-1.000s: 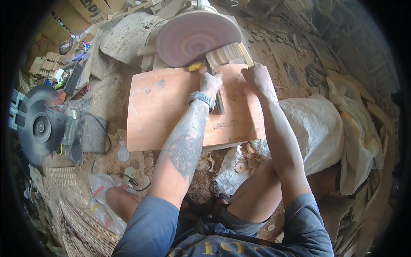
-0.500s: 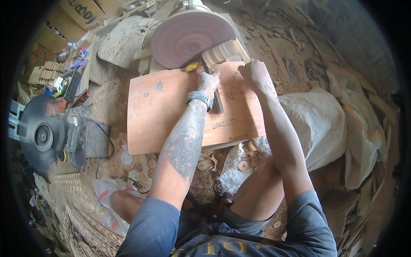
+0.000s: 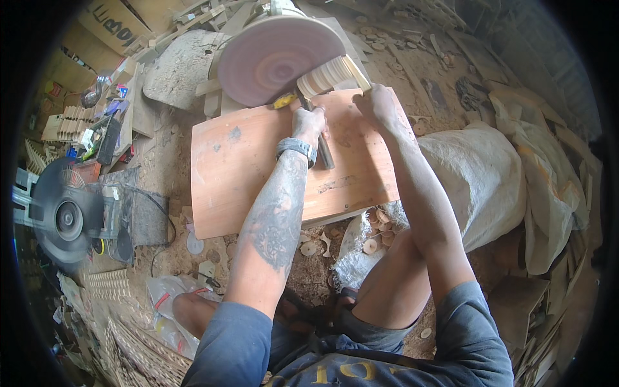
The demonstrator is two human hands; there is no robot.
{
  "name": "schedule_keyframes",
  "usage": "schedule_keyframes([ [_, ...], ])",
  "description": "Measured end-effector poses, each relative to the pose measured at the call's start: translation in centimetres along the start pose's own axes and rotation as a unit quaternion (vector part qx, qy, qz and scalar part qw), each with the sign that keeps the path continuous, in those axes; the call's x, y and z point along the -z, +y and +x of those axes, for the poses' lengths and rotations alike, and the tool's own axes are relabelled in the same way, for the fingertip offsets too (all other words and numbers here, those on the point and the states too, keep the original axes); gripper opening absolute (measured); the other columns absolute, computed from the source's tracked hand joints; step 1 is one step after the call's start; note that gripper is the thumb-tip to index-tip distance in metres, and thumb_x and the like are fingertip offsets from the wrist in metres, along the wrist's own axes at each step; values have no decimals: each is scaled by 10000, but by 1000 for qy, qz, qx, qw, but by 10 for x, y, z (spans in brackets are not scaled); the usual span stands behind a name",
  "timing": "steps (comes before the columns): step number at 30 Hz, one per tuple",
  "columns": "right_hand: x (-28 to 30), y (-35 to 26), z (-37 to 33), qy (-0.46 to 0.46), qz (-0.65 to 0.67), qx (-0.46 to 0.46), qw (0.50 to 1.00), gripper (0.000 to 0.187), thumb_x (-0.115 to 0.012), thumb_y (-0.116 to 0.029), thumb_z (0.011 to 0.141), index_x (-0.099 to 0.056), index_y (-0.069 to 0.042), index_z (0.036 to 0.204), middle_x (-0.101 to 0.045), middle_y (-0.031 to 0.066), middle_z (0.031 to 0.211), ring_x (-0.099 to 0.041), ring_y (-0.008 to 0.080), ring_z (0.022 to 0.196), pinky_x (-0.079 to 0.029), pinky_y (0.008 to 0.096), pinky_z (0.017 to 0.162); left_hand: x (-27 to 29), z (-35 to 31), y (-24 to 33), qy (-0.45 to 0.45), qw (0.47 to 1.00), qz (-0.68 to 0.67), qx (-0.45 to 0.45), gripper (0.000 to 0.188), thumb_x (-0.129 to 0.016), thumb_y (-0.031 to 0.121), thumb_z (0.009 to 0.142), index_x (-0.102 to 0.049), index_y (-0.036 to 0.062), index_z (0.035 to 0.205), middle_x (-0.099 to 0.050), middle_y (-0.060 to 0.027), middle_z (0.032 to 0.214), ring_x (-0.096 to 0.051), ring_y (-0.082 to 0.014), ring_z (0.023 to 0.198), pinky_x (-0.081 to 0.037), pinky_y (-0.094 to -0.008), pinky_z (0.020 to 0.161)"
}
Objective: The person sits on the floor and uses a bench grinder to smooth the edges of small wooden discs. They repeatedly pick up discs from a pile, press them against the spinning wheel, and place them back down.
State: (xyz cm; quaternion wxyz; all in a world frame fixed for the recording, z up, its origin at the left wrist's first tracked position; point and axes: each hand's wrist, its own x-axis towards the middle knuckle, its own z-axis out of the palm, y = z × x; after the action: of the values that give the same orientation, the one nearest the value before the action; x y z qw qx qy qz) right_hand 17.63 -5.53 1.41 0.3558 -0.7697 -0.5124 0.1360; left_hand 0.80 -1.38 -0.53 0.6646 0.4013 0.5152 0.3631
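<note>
A large round sanding disc [image 3: 280, 58], blurred as if spinning, stands beyond the wooden board. Against its lower right edge lies a stack of round wooden discs [image 3: 324, 76], lined up like a roll. My right hand [image 3: 379, 108] is closed round a pale wooden stick [image 3: 356, 72] at the stack's right end. My left hand [image 3: 309, 124] is closed on a dark metal bar [image 3: 327, 155] that lies slantwise over the board, its upper end close under the stack. Beside that end is a yellow piece [image 3: 284, 100]; whether it joins the bar I cannot tell.
The tilted wooden board [image 3: 225, 174] spans the space before my knees. At left stands a machine with a dark round wheel [image 3: 68, 219], near a cluttered bench [image 3: 106, 132]. White sacks [image 3: 477, 180] lie at right. Wood discs and scraps [image 3: 313, 248] litter the floor.
The whole view has shifted slightly, so the sanding disc and the stack sit a little further left. Both hands keep their holds, and the stack still lies at the disc's edge.
</note>
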Motion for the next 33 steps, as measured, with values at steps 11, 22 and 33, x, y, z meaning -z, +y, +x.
schedule_keyframes([
  [11,-3,1,4,-20,-3,-36,999,263,-656,-192,793,-691,16,950,-712,224,859,-701,350,838,-536,423,774,-1,-8,5,-2,1000,5,3,147,-575,137,970,-505,17,920,-470,-30,632,-421,-131,444,-361,-330,391],
  [22,-7,-3,6,9,38,5,999,229,-631,-187,799,-687,7,905,-711,192,793,-700,343,783,-539,422,749,3,0,-1,-8,1000,-24,6,167,-573,147,978,-498,32,881,-464,-26,625,-423,-134,433,-360,-331,381],
  [33,-2,-4,3,9,3,4,1000,238,-631,-197,792,-691,-19,940,-705,213,854,-686,377,850,-532,442,788,2,2,-1,1,1000,-10,1,165,-576,142,976,-514,30,872,-464,-33,627,-425,-137,430,-357,-328,376],
])
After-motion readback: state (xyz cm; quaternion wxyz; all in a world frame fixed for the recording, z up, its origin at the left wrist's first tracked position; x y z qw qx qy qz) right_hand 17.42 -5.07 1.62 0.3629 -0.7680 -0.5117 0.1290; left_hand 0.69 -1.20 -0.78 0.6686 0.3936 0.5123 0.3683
